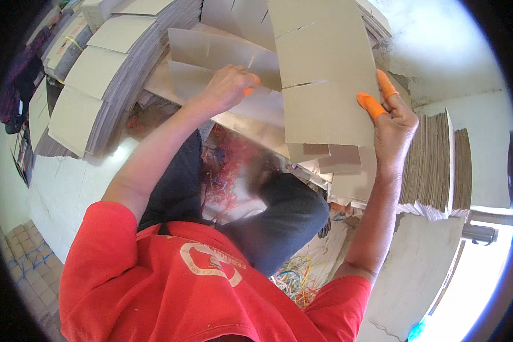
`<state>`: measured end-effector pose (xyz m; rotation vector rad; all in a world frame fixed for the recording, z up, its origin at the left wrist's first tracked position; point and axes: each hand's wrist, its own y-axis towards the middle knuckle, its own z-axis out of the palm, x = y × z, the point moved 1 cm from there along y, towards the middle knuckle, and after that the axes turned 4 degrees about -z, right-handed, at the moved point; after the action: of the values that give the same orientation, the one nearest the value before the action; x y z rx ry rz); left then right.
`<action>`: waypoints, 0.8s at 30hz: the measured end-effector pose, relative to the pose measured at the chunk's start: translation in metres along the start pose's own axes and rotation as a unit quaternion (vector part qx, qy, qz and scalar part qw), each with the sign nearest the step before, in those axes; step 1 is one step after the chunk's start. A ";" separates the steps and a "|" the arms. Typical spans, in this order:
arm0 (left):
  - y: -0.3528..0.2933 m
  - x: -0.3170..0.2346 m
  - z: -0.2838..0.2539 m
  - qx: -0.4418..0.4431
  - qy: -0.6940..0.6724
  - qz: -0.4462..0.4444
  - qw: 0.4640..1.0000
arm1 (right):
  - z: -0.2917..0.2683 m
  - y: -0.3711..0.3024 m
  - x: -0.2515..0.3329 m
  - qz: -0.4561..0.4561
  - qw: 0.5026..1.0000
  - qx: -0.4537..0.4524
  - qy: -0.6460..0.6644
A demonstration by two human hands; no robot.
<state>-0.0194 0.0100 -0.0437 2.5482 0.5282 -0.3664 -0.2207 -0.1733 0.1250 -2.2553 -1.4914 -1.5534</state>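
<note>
Cardboard sheet (325, 74) upright, right hand (394, 122) fingers gripping its edge, left hand (228, 85) fingers gripping opposite edge

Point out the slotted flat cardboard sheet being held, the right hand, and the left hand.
slotted flat cardboard sheet (325, 108), head view, bare lower panel.
right hand (394, 128), head view, back of hand.
left hand (228, 85), head view, knuckles.

**What I'm wearing**

My red short-sleeved shirt (171, 285) carries a white ring-shaped emblem (211, 265) on the chest. My trousers (279, 219) are dark. Orange rubber finger cots cover two fingers of my right hand (394, 126); a bit of orange also shows at my left hand (229, 85).
</note>
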 end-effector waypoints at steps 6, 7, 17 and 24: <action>0.003 0.007 0.012 -0.046 -0.038 0.010 0.998 | 0.020 0.012 -0.001 -0.002 0.999 0.030 0.015; 0.004 0.009 0.014 -0.057 -0.045 0.015 0.997 | 0.021 0.013 0.004 -0.003 1.000 0.027 -0.009; 0.007 0.008 0.013 -0.046 -0.066 -0.010 0.997 | 0.026 0.018 0.004 -0.008 0.999 0.044 0.002; 0.008 0.011 0.015 -0.053 -0.070 -0.004 0.996 | 0.051 0.018 -0.020 -0.017 0.991 0.115 -0.060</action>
<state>-0.0088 -0.0009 -0.0567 2.3974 0.4926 -0.5031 -0.1730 -0.1717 0.0925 -2.2365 -1.6501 -1.1985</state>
